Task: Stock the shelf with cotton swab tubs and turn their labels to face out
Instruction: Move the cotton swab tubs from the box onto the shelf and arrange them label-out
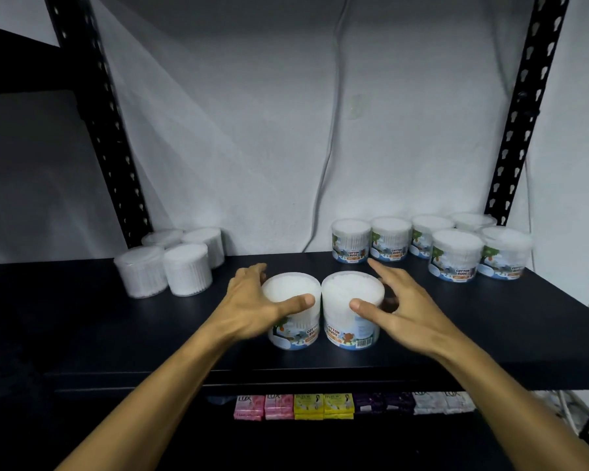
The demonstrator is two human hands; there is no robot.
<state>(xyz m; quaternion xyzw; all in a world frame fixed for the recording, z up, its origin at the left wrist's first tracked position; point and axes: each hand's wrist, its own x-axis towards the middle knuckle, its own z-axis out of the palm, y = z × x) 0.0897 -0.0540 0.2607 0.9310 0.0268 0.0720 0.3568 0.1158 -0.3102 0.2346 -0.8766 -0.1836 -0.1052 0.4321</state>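
Your left hand [252,309] grips left tub [293,312], right hand [400,312] grips right tub [352,311], mid-shelf [99,334], labels half-turned. Right of them 6 faced tubs [456,254]; left, 4 unfaced tubs [174,263] remain.

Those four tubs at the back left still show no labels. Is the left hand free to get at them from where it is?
Probably not yet: the left hand grips a front tub. Once it lets go, bare shelf lies between it and the unlabelled tubs.
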